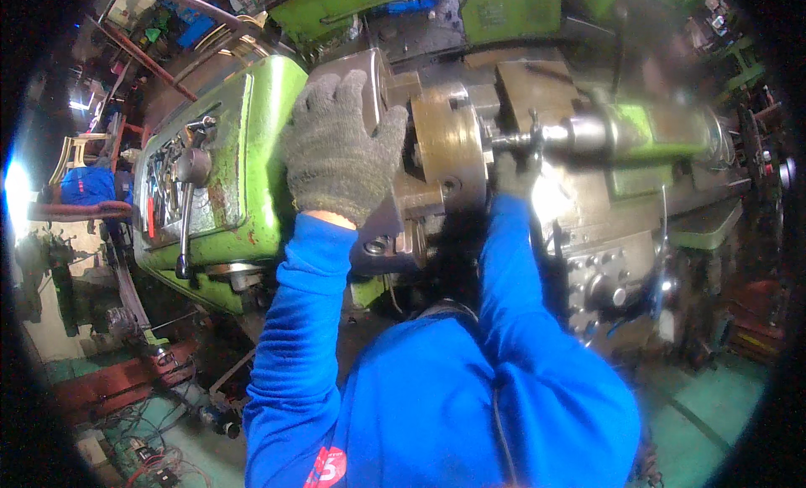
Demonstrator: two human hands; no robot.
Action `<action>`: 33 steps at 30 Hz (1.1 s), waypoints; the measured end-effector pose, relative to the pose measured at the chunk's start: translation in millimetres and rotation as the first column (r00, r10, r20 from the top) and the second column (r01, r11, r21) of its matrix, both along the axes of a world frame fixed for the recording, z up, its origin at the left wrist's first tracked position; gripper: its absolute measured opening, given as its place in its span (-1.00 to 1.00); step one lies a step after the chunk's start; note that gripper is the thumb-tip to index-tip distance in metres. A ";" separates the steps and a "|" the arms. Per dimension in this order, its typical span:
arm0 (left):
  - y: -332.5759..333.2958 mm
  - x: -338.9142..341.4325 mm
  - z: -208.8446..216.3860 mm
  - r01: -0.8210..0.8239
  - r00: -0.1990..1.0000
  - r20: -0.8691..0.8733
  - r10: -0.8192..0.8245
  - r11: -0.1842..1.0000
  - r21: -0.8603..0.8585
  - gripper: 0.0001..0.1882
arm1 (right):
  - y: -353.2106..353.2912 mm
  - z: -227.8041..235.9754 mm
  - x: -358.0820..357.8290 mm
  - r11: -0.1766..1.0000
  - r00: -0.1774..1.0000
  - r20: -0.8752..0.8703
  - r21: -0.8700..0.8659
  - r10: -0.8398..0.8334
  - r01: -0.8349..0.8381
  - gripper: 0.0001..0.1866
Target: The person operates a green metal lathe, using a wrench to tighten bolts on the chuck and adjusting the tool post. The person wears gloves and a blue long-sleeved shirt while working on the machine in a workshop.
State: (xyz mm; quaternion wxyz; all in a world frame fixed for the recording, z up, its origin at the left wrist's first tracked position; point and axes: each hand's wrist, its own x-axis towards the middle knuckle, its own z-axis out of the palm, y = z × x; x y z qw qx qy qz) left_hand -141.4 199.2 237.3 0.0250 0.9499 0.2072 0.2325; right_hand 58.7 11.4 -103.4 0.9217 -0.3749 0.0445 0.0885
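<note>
My left hand [340, 148], in a grey knit glove, lies over the large lathe chuck [388, 251]. Its fingers are spread and the thumb stands apart, pointing toward the workpiece. A thick, round metal workpiece [443, 139] sits between the chuck's jaws [420, 198], just right of that hand. On the workpiece's right side is my right hand [514, 179], also gloved, close below the bright rod-like tip [512, 141] of the tailstock [663, 133]. Its fingers are blurred and partly hidden, so their grip does not show.
At left stands the green headstock [273, 144] with a long lever [186, 215] and small tools on top. Below my right forearm's outer side is the carriage's control panel [609, 286]. Cables [155, 454] lie on the floor at lower left.
</note>
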 end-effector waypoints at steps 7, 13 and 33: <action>3.3 -3.0 -5.2 0.008 0.999 0.045 -0.010 0.999 0.036 -0.34 | 9.9 26.2 -23.3 0.960 0.974 0.208 0.278 -0.085 0.025 -0.24; 4.7 -1.4 -5.0 0.021 0.999 0.029 -0.022 0.999 0.025 -0.35 | -4.1 17.0 -22.4 0.907 0.963 0.156 -0.331 -0.218 0.259 -0.26; 2.2 -1.0 -2.1 -0.009 1.000 0.011 0.009 1.000 0.023 -0.35 | -34.2 -7.5 -8.5 0.014 0.985 -0.119 -0.993 0.126 -0.121 -0.14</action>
